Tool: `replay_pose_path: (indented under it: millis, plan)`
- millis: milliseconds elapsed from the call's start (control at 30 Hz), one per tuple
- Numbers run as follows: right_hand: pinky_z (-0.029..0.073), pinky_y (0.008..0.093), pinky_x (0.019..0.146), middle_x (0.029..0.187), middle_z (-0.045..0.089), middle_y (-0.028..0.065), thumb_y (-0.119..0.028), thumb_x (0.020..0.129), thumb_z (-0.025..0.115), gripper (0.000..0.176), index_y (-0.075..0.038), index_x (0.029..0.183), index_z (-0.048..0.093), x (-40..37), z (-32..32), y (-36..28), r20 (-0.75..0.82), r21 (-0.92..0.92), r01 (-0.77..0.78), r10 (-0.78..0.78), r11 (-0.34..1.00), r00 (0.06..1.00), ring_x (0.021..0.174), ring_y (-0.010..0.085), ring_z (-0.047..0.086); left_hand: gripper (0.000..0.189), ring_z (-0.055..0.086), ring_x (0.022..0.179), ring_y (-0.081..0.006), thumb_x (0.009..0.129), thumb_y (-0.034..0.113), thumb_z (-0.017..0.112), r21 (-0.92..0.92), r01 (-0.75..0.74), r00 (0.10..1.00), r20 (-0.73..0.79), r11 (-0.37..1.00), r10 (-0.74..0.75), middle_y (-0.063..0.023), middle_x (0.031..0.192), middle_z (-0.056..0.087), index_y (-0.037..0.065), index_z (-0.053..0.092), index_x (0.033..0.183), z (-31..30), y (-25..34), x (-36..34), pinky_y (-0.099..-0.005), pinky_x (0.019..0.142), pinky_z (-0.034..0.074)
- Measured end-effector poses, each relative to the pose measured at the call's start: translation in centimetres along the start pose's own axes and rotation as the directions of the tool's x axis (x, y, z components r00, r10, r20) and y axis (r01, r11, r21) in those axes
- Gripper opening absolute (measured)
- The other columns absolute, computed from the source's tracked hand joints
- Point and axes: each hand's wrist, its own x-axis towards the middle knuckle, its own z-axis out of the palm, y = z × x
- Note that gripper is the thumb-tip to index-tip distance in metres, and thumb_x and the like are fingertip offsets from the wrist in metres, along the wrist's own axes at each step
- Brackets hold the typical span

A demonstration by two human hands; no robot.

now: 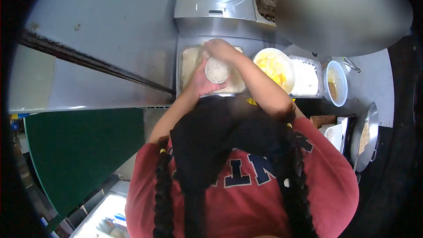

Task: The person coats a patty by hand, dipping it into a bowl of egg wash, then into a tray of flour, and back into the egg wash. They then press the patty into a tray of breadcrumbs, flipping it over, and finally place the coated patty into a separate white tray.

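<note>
My left hand (203, 83) is wrapped round a small round cup (217, 70) filled with white, crumb-like or grainy stuff. The cup is held over a rectangular metal tray (178, 77) that contains a layer of pale, floury crumbs (190, 57). My right hand (221, 50) reaches across to the tray's far side, just beyond the cup. Its fingers are curled together near the left hand's fingertips, and what they pinch, if anything, is too small to make out.
Right of the tray stand a white bowl of yellow egg-like mixture (276, 68), a clear container of white powder (305, 77) and a pale blue bowl (343, 83). A metal pan (372, 136) is lower right. A lidded steel unit (215, 0) stands behind; a steel panel (110, 31) rises left.
</note>
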Motion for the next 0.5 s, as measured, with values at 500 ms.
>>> replay_pose_path:
  millis: [500]
  plan:
    - [0.049, 0.0481, 0.087, 0.091, 0.067, 0.0302, -0.042, 0.093, 0.050, 0.050, 0.004, 0.090, 0.071, 0.3, 1.4, 0.8, -0.081, -0.088, 0.137, -0.144, 0.987, 0.986, 0.092, 0.0435, 0.066, 0.098, 0.056, 0.122, -0.0422, 0.084, 0.085, 0.028, 0.162, 0.058, 0.998, -0.018, 0.985, -0.056, -0.0183, 0.144, 0.048, 0.012, 0.036, 0.148, 0.5, 1.1, 1.0, -0.0566, 0.095, 0.050]
